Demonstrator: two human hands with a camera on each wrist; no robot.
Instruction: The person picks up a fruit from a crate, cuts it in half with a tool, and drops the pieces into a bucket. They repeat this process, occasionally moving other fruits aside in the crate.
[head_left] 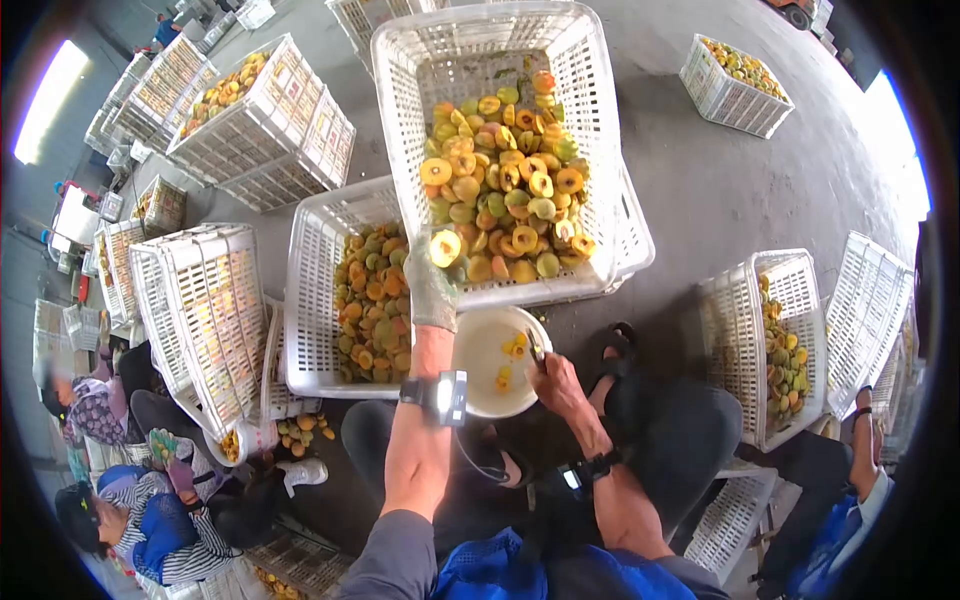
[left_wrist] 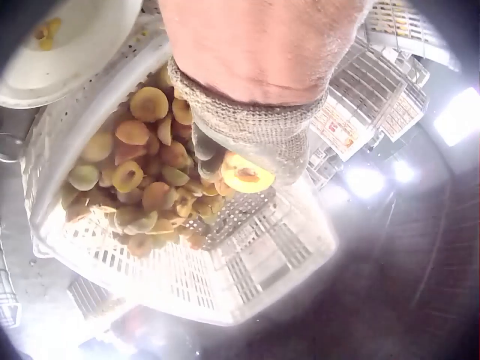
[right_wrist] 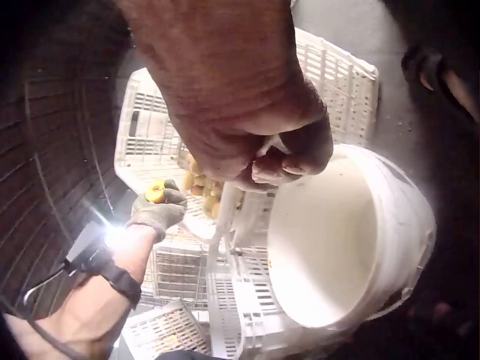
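My left hand (head_left: 434,285), in a worn grey-green knit glove, holds a peach half (head_left: 445,247) with its yellow cut face and pit hollow turned up. It is over the near left corner of a white crate (head_left: 400,180) of cut peaches (head_left: 505,190). In the left wrist view, the gloved fingers curl round the peach half (left_wrist: 249,174). My bare right hand (head_left: 562,385) grips a small metal-tipped tool (head_left: 536,345) at the right rim of a white bucket (head_left: 480,392). The curled right fingers (right_wrist: 277,166) hide the tool in the right wrist view.
Yellow scraps (head_left: 513,347) lie in the bucket. A second crate (head_left: 300,300) of peaches stands left, another crate (head_left: 725,330) right. Stacked crates (head_left: 280,120) stand farther left. Other people sit at lower left and right. My knees (head_left: 700,410) flank the bucket.
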